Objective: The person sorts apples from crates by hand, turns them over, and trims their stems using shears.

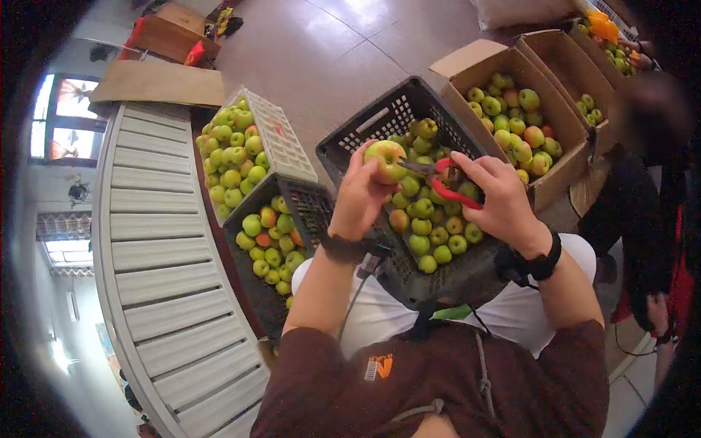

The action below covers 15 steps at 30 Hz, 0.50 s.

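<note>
A black crate (339, 150) of apples stood before the person. Above it, the left hand (359, 191) grasped a yellow-green apple (386, 161); the right hand (502, 201) gripped small red-handled scissors (451, 191), blades at the apple.

glossy tiled floor (307, 44) – slatted bench (164, 241) at left – bright windows (73, 117) beyond, pale wall (55, 193)

No legible txt. Orange logo (384, 366) w/ tiny lettering (371, 369) on your brown shirt (445, 372), bottom ctr of frame: too blurry. Red marking (278, 127) on white crate (286, 146), upper L of ctr: unreadable too.
</note>
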Each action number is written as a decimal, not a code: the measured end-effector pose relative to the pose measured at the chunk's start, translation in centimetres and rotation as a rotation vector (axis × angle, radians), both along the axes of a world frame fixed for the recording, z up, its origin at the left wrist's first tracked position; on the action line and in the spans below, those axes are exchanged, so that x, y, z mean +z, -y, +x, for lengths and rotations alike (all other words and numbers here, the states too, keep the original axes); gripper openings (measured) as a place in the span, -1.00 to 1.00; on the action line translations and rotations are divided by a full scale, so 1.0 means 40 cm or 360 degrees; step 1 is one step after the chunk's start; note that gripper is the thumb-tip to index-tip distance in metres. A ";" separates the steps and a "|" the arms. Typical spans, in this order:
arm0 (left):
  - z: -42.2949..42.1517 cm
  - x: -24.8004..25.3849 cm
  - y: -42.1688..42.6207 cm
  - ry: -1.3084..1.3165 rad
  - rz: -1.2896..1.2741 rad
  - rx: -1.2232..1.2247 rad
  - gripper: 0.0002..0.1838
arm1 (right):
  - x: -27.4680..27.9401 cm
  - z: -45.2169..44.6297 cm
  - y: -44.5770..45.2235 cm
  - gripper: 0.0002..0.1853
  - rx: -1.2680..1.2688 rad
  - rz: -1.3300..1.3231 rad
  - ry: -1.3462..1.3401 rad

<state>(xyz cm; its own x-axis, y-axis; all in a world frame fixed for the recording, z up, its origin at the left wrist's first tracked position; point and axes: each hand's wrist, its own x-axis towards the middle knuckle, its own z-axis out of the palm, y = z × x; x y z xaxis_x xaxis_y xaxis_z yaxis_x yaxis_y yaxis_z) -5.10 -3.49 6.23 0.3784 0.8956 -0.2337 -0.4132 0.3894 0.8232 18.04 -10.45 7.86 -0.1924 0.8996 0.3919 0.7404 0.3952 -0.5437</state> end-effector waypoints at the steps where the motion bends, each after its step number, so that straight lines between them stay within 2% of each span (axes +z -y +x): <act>1: -0.001 -0.002 0.001 -0.0049 0.0014 0.0016 -0.59 | -0.002 -0.003 -0.001 -0.27 0.0006 0.0009 0.0009; 15: 0.000 0.008 0.007 -0.0238 0.0141 -0.0011 -0.56 | -0.020 -0.009 -0.012 -0.25 -0.0002 0.0101 0.0200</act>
